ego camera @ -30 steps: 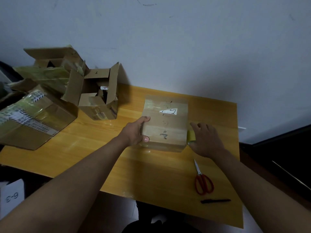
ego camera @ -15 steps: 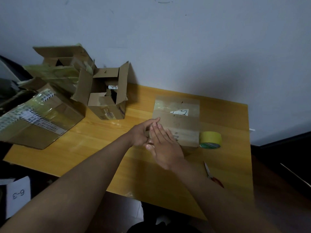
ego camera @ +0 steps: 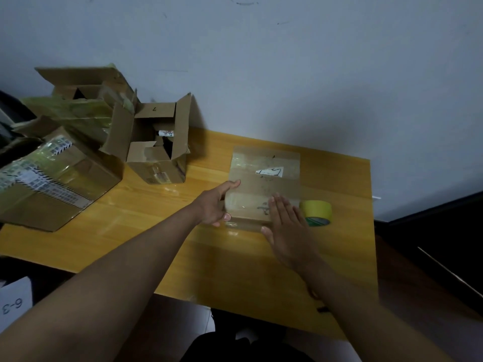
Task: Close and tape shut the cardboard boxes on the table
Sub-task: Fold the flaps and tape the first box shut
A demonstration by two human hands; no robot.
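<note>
The closed box (ego camera: 264,186) lies near the middle of the desk (ego camera: 162,231), its flaps down and a shiny strip of clear tape running across its top toward the near edge. The right hand (ego camera: 285,228) now lies flat on that near part of the lid, fingers (ego camera: 278,205) straight and together, palm down on the tape. A second ago this hand was at the box's right side on the tape roll; half a second ago it had crossed over to the left part of the lid, and now it has slid rightward along the strip. That reads as smoothing the tape down, so the sealing of this box looks nearly done.

The left hand (ego camera: 217,205) steadies the box from its left side as before, thumb hooked on the near corner and fingers stretched along the left edge, gripping it lightly.

The tape roll (ego camera: 317,211), yellow, has been let go and stands on the desk just beside the box's right near corner, close to the right hand but not held. The scissors seen earlier are now hidden under the right forearm.

Farther left, a smaller box (ego camera: 159,145) stands with its flaps up, and behind it another open box (ego camera: 86,84) leans on a pile; these probably still need closing and taping.
</note>
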